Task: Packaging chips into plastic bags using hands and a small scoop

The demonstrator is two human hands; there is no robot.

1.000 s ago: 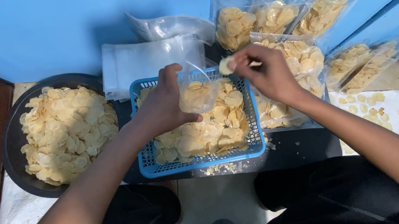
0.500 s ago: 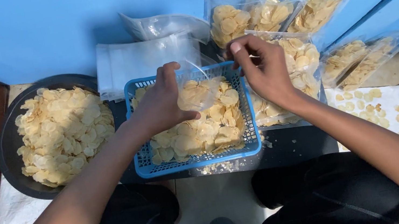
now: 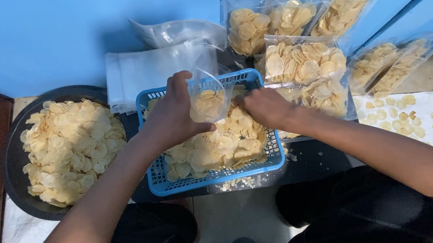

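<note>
Clear bag (image 3: 207, 102): chips, left hand (image 3: 171, 117) | blue basket (image 3: 214, 176): chips

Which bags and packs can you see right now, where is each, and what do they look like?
Held bag: clear, part-filled with chips, in the left hand over the blue basket.
Filled bags: clear pouches of pale chips, against the blue wall, right of basket.
Empty bags: flat whitish stack, behind basket.
</note>
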